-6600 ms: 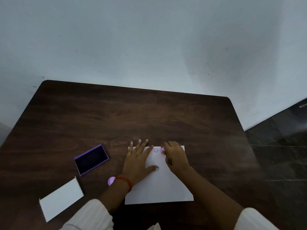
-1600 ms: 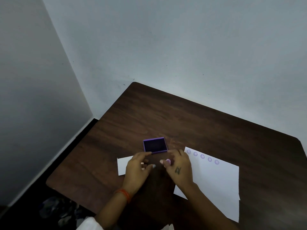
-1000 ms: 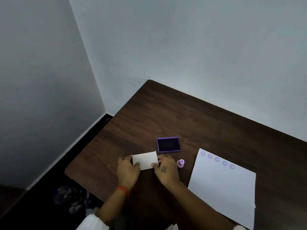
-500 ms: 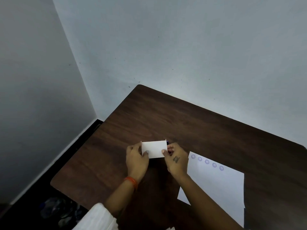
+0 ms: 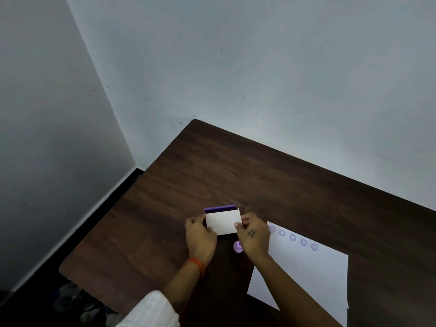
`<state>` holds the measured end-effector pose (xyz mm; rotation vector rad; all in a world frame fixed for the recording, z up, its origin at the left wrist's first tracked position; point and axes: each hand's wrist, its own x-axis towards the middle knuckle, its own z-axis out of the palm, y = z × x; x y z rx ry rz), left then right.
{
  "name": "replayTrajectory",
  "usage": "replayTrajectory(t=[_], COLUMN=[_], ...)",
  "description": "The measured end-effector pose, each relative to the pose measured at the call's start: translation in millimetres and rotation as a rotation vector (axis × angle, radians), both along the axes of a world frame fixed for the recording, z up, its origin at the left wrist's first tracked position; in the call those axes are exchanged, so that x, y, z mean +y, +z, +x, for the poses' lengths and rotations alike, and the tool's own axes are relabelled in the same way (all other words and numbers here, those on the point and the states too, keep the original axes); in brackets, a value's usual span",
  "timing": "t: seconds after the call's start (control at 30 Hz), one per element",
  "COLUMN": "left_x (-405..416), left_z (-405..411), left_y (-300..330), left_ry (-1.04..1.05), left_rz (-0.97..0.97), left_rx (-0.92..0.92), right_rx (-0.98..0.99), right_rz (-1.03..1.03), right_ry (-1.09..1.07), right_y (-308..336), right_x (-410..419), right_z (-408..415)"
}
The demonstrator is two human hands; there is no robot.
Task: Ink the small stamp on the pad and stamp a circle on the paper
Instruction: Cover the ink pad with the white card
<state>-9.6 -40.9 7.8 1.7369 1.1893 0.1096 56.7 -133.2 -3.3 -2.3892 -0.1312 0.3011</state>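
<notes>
My left hand (image 5: 200,237) and my right hand (image 5: 253,236) both grip a white lid (image 5: 223,223) by its short sides, holding it over the purple ink pad (image 5: 220,209). Only the pad's far purple edge shows past the lid. The small lilac stamp (image 5: 237,247) stands on the table just below the lid, partly behind my right hand, and neither hand holds it. The white paper (image 5: 306,274) lies to the right with a row of several purple circles (image 5: 292,237) along its top edge.
The dark wooden table (image 5: 259,180) stands in a corner, with grey walls behind and to the left. Its left edge drops to a dark floor where some dim objects (image 5: 77,305) lie.
Both hands have carried the white lid from the table's near side onto the ink pad, so the pad is mostly covered. The stamp, set down earlier, stands untouched.
</notes>
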Motion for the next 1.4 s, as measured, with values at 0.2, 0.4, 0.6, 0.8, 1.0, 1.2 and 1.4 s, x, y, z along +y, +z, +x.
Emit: replayTrajectory(t=[0.2, 0.4, 0.6, 0.8, 1.0, 1.2, 1.4], left_x=[2.5, 3.6, 4.2, 5.4, 5.0, 7.6, 14.0], left_z=[2.4, 3.1, -0.6, -0.2, 0.2, 0.9, 1.9], left_y=[-5.5, -8.4, -10.4, -10.0, -10.4, -13.8, -17.0], left_ry=[0.018, 0.022, 0.015, -0.009, -0.012, -0.016, -0.026], left_rz=[0.03, 0.037, 0.03, 0.034, 0.039, 0.02, 0.039], left_rx=[-0.002, -0.009, -0.009, -0.011, -0.021, -0.021, -0.016], right_rx=[0.034, 0.015, 0.009, 0.041, 0.045, 0.055, 0.055], right_rz=[0.0, 0.0, 0.022, 0.022, 0.021, 0.014, -0.022], right_ry=[-0.018, 0.015, 0.013, -0.032, -0.034, -0.033, -0.011], right_y=[-5.2, -7.1, -9.4, -11.6, -12.9, -13.4, -11.8], right_x=[3.5, 3.6, 4.3, 5.5, 5.0, 5.4, 6.0], right_z=[3.9, 6.1, 6.5, 7.1, 8.7, 10.8, 16.2])
